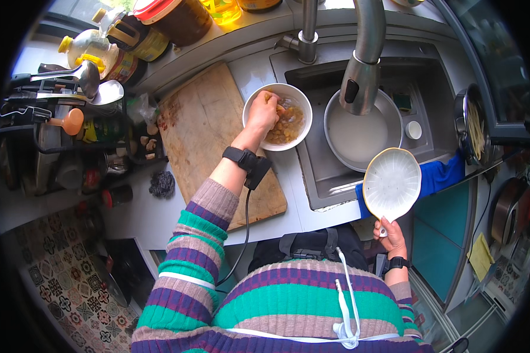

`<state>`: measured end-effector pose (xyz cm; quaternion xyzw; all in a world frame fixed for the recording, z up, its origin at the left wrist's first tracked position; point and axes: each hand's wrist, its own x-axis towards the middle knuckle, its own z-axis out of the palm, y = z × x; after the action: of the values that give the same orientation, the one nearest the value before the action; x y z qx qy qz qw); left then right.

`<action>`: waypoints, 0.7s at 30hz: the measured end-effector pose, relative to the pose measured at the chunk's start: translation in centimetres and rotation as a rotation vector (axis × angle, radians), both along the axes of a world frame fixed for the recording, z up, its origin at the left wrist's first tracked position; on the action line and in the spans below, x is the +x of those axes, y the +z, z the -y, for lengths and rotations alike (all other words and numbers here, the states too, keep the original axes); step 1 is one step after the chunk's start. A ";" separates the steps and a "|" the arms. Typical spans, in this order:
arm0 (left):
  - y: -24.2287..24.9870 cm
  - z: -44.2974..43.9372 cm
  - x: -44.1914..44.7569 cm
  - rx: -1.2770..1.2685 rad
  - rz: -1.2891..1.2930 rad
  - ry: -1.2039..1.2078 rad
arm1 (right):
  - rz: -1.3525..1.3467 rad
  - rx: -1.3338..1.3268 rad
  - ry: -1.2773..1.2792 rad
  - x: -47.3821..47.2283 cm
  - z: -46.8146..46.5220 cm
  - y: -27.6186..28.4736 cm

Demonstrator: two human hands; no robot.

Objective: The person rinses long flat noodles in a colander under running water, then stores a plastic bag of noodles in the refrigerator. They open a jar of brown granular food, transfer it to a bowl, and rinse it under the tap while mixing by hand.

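My left hand reaches into a white bowl of water and small brown raisin-like pieces. Its fingers are bent among the pieces, and the fingertips are partly hidden. The bowl stands between a wooden cutting board and the sink, close to the sink's left rim. Below the sink's front edge, my right hand grips the short handle of a pale leaf-shaped dish with a yellowish rim. No food lies on the dish. A metal pot of cloudy water sits in the sink, under the faucet head.
The pull-down faucet hangs over the grey sink. A small white cup and a sponge are inside it. A blue cloth drapes over the front edge. Ladles, bottles and a steel-wool scourer are leftward.
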<state>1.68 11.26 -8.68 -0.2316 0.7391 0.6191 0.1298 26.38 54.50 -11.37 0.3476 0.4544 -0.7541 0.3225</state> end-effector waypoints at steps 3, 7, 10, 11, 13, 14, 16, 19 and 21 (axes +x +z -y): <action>0.6 0.2 0.5 0.018 -0.069 -0.032 | -0.001 -0.014 -0.003 0.0 0.0 0.0; 1.0 0.2 1.5 -0.267 -0.342 -0.282 | 0.001 -0.012 -0.009 0.1 -0.1 -0.1; 1.3 -0.3 2.8 -0.706 -0.480 -0.495 | 0.003 -0.012 -0.015 0.0 0.0 -0.1; 1.4 -0.6 3.6 -0.828 -0.450 -0.547 | 0.004 -0.011 -0.017 0.1 0.0 0.0; 1.5 -1.0 4.3 -1.011 -0.480 -0.665 | 0.005 -0.006 -0.019 0.0 0.0 0.1; 1.4 -1.1 4.3 -1.016 -0.474 -0.662 | 0.006 -0.002 -0.022 0.0 0.1 0.1; 1.2 -1.5 4.2 -1.032 -0.391 -0.692 | 0.010 0.007 -0.019 0.1 0.1 0.3; 0.8 -1.8 3.7 -0.994 -0.268 -0.696 | 0.003 0.004 0.000 -0.1 0.1 0.4; 0.5 -1.9 3.5 -0.964 -0.339 -0.650 | -0.005 0.001 0.002 -0.1 0.2 0.5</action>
<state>5.22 13.17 -8.15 0.0750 0.9797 0.1712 0.0731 26.24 54.26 -10.89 0.3452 0.4559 -0.7546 0.3219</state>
